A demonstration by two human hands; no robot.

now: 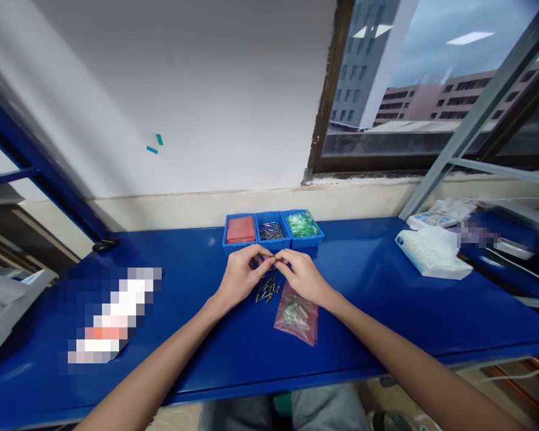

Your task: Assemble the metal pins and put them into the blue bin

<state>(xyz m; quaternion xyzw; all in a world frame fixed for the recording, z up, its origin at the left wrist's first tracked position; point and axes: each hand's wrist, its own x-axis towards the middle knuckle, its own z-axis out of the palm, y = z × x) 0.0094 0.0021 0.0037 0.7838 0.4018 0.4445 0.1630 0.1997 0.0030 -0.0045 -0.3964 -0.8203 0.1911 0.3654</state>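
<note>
My left hand (242, 272) and my right hand (303, 275) meet in front of the blue bins, thumbs and fingertips pinched together. A tiny item seems to be between them, too small to name. Under my hands, several loose metal pieces like screws (266, 290) lie on the table. A pink plastic bag (295, 317) lies just below my right hand, with small clear and greenish packets showing through it. Behind stand three joined blue bins: one with a stack of pink bags (240, 229), one with screw-like metal pieces (270, 231), one with green-and-clear packets (303, 224).
The blue table (197, 359) runs along a wall beneath a window. A white tissue pack (431, 254) lies at the right, near a grey metal post (467, 114). At the left are a blurred-out object (117, 317) and white papers (9, 305).
</note>
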